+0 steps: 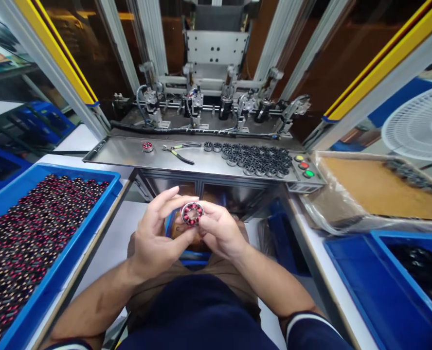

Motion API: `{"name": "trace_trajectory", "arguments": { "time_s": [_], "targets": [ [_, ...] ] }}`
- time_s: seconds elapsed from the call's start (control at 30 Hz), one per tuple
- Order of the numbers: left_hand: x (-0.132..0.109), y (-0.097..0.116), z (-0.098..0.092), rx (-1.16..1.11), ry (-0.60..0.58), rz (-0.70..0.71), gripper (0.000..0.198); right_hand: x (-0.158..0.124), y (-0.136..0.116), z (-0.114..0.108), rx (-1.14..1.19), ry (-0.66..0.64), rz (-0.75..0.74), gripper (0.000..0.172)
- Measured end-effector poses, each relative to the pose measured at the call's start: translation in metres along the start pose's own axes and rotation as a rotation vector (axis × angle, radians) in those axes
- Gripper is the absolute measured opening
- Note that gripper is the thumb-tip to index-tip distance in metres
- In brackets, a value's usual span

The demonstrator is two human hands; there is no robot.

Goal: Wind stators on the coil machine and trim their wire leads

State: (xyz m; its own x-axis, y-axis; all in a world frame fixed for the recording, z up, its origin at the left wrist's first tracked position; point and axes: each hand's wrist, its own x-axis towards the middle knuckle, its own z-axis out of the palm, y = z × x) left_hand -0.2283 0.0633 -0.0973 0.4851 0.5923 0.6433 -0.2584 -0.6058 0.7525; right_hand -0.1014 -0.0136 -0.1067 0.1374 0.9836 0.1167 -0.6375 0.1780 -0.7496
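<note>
Ring, right edge under right hand

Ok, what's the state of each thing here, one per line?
stator ring: held between both hands
left hand: gripping the stator ring
right hand: gripping the stator ring
blue bin: full of wound rings
pliers: lying on steel shelf
fan: running or not, cannot tell

Glossy blue plastic bin, brushed metal shelf, and a shiny metal-rimmed wound ring.
</note>
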Motion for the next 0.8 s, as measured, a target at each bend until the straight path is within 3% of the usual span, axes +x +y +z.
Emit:
{"name": "trace_trajectory", "arguments": {
  "time_s": [0.1,0.17,0.27,0.4,0.57,0.8],
  "targets": [
    [0.001,0.005,-0.009,-0.195,-0.168,-0.155,0.082,0.000,-0.004,0.001,0.057,0.011,0.022,0.036],
    [0.006,0.007,-0.017,-0.344,-0.279,-0.291,0.066,0.001,-0.005,-0.002,0.057,-0.007,0.023,0.037],
    [0.011,0.005,-0.024,-0.414,-0.285,-0.377,0.056,0.001,-0.004,-0.005,0.021,-0.012,0.033,0.038],
    [0.008,-0.001,-0.020,-0.343,-0.226,-0.342,0.078,0.001,0.000,-0.004,-0.058,0.054,0.057,0.040],
    [0.007,-0.002,-0.018,-0.313,-0.119,-0.258,0.078,-0.003,-0.001,0.000,-0.185,0.014,0.096,0.035],
    [0.021,-0.005,-0.028,-0.360,-0.184,-0.213,0.087,-0.015,-0.010,-0.002,-0.275,-0.036,0.258,0.019]
  ]
}}
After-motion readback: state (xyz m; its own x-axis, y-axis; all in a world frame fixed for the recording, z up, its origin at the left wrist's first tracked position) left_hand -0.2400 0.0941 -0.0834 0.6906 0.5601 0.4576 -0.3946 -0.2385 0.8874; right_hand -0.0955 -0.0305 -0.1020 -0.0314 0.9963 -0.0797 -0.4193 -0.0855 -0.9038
